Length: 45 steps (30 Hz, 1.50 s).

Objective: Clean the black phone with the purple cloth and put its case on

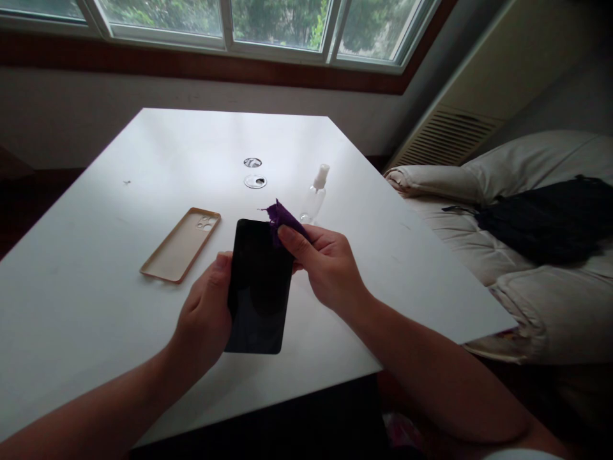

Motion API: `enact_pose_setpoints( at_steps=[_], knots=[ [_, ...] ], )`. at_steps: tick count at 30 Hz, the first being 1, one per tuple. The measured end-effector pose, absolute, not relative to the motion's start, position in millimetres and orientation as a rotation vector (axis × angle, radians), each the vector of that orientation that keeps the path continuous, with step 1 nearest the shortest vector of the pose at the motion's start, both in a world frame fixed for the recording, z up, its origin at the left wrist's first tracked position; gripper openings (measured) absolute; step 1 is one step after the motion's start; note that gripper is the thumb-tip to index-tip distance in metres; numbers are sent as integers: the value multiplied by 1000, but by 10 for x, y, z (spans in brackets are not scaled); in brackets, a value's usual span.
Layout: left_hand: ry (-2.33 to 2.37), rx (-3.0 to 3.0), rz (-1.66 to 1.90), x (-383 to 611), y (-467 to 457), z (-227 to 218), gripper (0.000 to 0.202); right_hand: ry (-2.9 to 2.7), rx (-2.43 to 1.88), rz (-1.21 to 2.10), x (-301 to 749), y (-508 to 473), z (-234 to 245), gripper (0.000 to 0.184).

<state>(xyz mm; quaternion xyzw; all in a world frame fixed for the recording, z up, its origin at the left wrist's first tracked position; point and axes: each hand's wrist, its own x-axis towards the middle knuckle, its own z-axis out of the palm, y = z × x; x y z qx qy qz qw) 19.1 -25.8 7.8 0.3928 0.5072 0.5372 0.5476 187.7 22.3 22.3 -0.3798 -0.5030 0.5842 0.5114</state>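
My left hand point(205, 316) grips a black phone point(258, 287) by its left edge, screen up, above the white table point(96, 268). My right hand point(325, 262) pinches a small purple cloth point(282, 220) against the phone's top right corner. A beige phone case point(182, 244) lies empty, inside up, on the table to the left of the phone. A small clear spray bottle point(315, 195) with a white top stands just behind my right hand.
Two round cable holes point(253, 172) sit in the table's middle. To the right is a bed with pale bedding point(527, 281) and a dark garment point(546, 220) on it. A window point(268, 25) runs along the far wall.
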Motion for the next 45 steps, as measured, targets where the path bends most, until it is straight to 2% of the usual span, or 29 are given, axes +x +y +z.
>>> enact_pose_setpoints(
  at_steps=[16,35,45],
  knots=[
    [1186,908,1295,210,-245,86,45,-1179,-908,1466,1885,242,207,37],
    [1290,1061,1347,160,-249,139,42,-1095,-810,1563,1833,258,199,25],
    [1274,1058,1407,150,-269,135,41,-1143,-882,1565,1825,269,197,32]
  ],
)
